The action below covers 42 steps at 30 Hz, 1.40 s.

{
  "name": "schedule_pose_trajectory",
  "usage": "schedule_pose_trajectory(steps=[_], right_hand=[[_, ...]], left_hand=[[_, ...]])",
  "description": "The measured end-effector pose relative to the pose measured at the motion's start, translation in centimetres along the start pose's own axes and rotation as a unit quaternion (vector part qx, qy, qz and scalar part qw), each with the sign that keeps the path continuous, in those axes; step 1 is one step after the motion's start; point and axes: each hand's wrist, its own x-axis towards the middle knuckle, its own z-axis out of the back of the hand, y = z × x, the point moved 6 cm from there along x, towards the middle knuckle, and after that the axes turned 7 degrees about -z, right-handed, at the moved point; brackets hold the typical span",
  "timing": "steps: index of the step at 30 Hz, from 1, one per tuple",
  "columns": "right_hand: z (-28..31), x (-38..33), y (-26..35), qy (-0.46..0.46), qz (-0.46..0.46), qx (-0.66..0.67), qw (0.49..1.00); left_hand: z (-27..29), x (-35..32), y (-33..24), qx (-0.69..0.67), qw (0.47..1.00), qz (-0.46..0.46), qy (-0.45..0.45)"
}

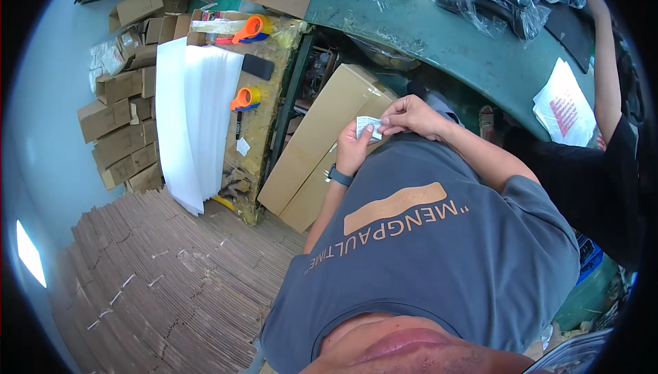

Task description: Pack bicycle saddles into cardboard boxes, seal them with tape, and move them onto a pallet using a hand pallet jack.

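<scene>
Head view shows a small white label point(364, 122) between the hands, gripped by the left hand point(351, 152) and pinched at its right edge by the right hand point(417, 117), the long cardboard box point(317, 137) nearer the left.

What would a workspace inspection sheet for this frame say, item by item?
Surface: stained brown bench at left; green table at upper right.
Job's things: small white slip, held between the hands.
Clutter: two orange tape dispensers and black marker on the bench; plastic-wrapped dark items on the green table.
Hands: left hand grips the slip; right hand is at its edge, pinch unclear.
Cables: nothing seen.
Surroundings: cardboard carton beside the bench; flattened cardboard stack lower left; co-worker's arm at right.
</scene>
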Motion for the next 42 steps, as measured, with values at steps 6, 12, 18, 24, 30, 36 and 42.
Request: schedule_pose_trajectory(steps=[6,12,18,24,30,36,42], right_hand=[[1.8,0.1,2.6,0.032,0.035,-0.068,0.997],[1.1,-0.1,4.8,0.025,0.073,-0.119,0.990],[0.3,-0.1,6.4,0.019,0.140,-0.157,0.978],[-0.4,0.4,6.6,0.017,0.171,-0.168,0.971],[-1.1,0.7,6.5,0.023,0.193,-0.211,0.958],[-2.3,1.6,4.3,0.121,-0.053,-0.030,0.991],[-1.9,3.5,1.4,0.184,-0.167,0.093,0.964]], left_hand=[[-1.6,1.9,1.4,0.020,0.999,0.023,-0.025],[-1.9,2.7,-0.2,0.026,0.993,-0.064,-0.094],[-1.7,2.5,-2.0,0.052,0.986,-0.065,-0.141],[-1.7,1.3,-3.4,0.034,0.954,-0.093,-0.282],[-1.3,1.4,-2.3,-0.144,0.986,0.037,-0.080],[-2.1,1.5,-1.9,-0.277,0.957,0.076,0.040],[-0.6,0.2,-0.2,-0.308,0.944,0.121,0.002]])
